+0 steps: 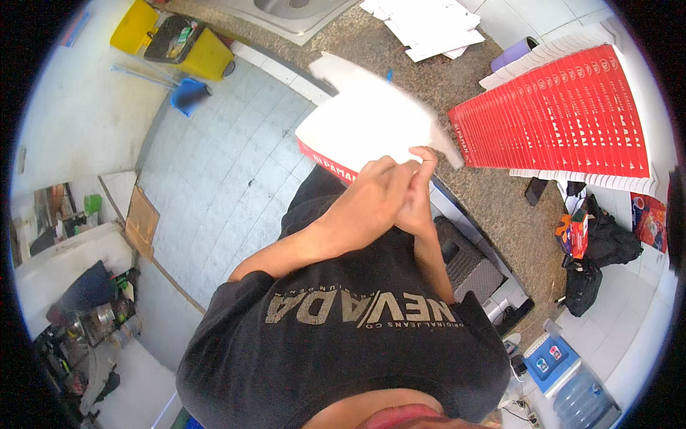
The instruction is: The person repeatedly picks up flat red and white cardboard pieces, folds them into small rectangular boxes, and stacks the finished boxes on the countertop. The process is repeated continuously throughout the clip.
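Observation:
A white cardboard box (375, 118) with a red side stands tilted at the counter's edge in front of me, a loose flap reaching out at its far left. At its near right corner my two hands meet. My left hand (371, 196) is closed with bent fingers against the box edge. Close beside it, partly overlapping, my right hand (418, 196) pinches at the same corner, with one finger raised. The fingertips are partly hidden, so the exact grip on the cardboard does not show.
A long row of overlapping red-and-white boxes (550, 114) lies on the speckled stone counter (493, 214) at the right. Beyond are white card pieces (429, 25), a purple cup (513, 53) and a sink (289, 8). A phone (535, 191) lies nearby. At far left stands a yellow bin (211, 57).

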### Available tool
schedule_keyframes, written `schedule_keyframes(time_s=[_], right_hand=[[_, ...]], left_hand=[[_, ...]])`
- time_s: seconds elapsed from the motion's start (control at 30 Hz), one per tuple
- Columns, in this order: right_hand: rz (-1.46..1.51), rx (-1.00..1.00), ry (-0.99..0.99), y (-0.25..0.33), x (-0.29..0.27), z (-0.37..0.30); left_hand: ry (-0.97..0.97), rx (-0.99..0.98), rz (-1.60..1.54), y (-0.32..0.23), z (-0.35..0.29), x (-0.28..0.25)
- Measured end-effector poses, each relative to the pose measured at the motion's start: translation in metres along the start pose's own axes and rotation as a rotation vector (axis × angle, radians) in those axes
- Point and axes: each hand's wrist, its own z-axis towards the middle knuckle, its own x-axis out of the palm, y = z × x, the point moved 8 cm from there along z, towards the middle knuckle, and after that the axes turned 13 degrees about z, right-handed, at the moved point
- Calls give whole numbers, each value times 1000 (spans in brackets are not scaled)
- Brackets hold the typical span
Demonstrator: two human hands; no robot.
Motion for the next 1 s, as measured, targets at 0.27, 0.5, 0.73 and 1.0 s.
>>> schedule_keyframes(time_s=[0.27, 0.5, 0.73, 1.0], right_hand=[[162, -271, -78, 59, -41, 4], [-291, -291, -184, 95, -56, 14], [-239, -479, -572, 225, -86, 34], [-312, -516, -1019, 391, -151, 36]], left_hand=[[-74, -11, -408, 87, 26, -52], [183, 464, -135, 70, 80, -33], [117, 816, -639, -1, 186, -103], [728, 621, -903, -144, 354, -109]])
